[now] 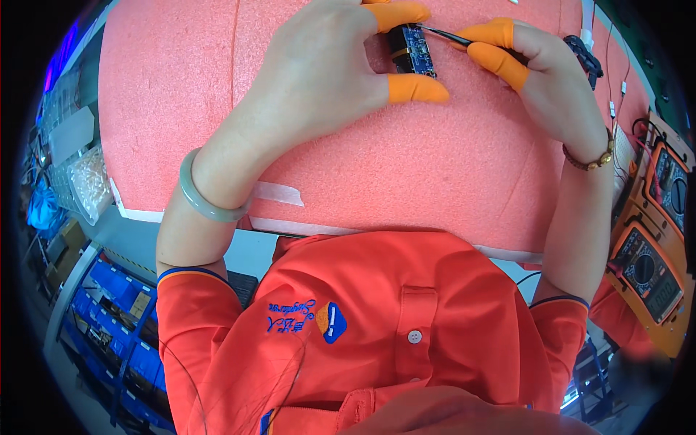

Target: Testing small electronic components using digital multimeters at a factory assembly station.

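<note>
Between the orange-capped thumb and finger of my left hand (326, 76) sits a small blue circuit board (418, 51) with a black part along its left side. My left hand is closed around the board's two ends, over the pink foam mat. Black tweezers (451, 36) are pinched in my right hand (533, 69), whose thumb and finger also wear orange finger cots. The tips of the tweezers reach the board's upper edge; whether they grip anything there is too small to tell.
Pink foam (406, 167) covers the work surface. Right of my right hand lies a black connector-like part (584, 61) with thin wires. Two orange multimeters (645, 268) stand at the right. At the left are a clear bag of small parts (90, 181) and blue storage bins (119, 312).
</note>
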Demonstrator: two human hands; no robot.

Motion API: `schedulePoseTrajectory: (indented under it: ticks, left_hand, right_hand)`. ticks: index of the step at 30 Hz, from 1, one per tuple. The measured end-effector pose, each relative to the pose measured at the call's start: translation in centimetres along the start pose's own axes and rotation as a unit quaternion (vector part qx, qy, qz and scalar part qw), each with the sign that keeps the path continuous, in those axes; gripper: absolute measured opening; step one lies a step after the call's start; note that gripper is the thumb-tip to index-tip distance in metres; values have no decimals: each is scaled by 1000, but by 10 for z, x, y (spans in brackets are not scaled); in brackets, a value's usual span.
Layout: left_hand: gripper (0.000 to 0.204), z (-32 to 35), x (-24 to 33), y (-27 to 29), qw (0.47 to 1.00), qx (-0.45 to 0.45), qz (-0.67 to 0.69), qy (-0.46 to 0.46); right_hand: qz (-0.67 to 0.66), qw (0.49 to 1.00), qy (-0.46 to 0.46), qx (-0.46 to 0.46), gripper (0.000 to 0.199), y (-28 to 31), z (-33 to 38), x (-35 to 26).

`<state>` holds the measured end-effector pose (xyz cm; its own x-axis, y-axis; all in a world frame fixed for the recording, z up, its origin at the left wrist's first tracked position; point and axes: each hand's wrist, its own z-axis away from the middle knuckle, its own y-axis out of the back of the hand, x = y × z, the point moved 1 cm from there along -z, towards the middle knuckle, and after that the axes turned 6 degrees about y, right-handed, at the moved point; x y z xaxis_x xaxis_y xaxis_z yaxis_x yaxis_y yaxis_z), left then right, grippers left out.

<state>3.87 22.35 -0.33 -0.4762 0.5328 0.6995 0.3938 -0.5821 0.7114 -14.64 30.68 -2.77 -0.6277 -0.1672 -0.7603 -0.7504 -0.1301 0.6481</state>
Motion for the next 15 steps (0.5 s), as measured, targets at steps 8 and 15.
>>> schedulePoseTrajectory:
  ticks: [8,15]
  left_hand:
    - [49,-2,4,5,999,-26,31,34]
    - [49,-2,-1,4,997,-37,62,38]
  right_hand:
    - [-69,950,-286,-102,16,21,-25,-28]
    - [-134,940,-278,-144,16,22,-31,-23]
